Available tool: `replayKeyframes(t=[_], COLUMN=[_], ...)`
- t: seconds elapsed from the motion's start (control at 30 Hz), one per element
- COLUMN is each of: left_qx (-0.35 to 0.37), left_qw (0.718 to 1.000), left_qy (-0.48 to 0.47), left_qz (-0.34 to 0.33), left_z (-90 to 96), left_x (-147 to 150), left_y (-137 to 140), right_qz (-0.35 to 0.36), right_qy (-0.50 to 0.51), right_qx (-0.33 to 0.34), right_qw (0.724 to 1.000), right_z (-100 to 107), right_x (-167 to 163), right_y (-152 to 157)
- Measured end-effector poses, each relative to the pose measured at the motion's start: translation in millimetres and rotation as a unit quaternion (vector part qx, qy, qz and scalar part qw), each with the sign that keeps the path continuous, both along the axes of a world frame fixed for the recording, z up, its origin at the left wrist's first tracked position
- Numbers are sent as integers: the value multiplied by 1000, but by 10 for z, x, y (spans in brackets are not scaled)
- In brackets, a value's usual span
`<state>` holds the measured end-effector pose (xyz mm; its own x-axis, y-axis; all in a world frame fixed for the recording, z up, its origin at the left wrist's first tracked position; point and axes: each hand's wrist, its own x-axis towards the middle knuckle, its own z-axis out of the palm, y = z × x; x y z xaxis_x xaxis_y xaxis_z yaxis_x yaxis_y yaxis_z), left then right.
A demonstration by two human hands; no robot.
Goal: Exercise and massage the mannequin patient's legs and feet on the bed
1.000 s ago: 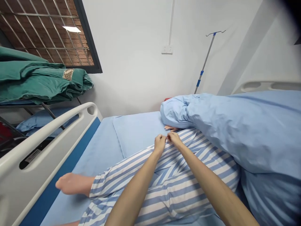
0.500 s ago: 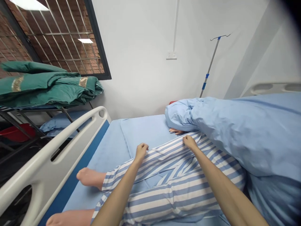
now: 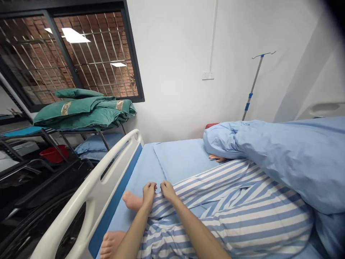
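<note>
Blue-and-white striped trousers (image 3: 237,219) cover the legs of a figure lying on the bed; its smooth bare feet (image 3: 133,201) look like a manikin's. At the far leg's lower end, my left hand (image 3: 149,192) is closed on the trouser leg near the ankle. Just to its right, my right hand (image 3: 167,190) pinches the same trouser leg, fingers curled. A small gap separates the two hands. The near trouser leg is bunched under my forearms. A light blue quilt (image 3: 283,154) hides the figure's upper body, and the figure's hand (image 3: 217,158) pokes out from under it.
The bed's white footboard (image 3: 88,187) stands to the left, beyond the pale blue sheet (image 3: 180,154). Green folded bedding (image 3: 88,111) lies on a rack under the barred window. An IV pole (image 3: 253,86) rises behind the bed. A red basin (image 3: 54,154) sits at left.
Both hands have moved down the far leg to the ankle, my right hand coming much closer to my left. The near trouser leg is more bunched. The view has shifted left.
</note>
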<state>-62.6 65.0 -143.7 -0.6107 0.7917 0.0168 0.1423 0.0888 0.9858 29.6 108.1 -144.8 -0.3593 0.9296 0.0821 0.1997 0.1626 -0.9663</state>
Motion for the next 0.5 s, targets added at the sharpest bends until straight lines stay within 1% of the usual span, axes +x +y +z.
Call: replayKeyframes(t=[0.1,0.17,0.27,0.37,0.5], left_qx=[-2,-11,2,9,-3], left_qw=[1000,999,998,995,993], left_qy=[-12,-13,-13,-35,-86], left_qz=[-20,-33,-61,-94,-84], left_z=[2,-8,2,26,69], left_x=[138,309,650,996,1307], left_y=[74,179,429,691,921], right_qz=[4,-18,-50,-73,-102], right_qy=[8,22,38,59,76], right_qx=[-36,-42,-59,-76,-71], right_qw=[999,999,996,993,989], right_z=[-45,-60,-61,-44,-18], right_x=[135,326,682,1055,1564], right_y=[179,333,553,750,960])
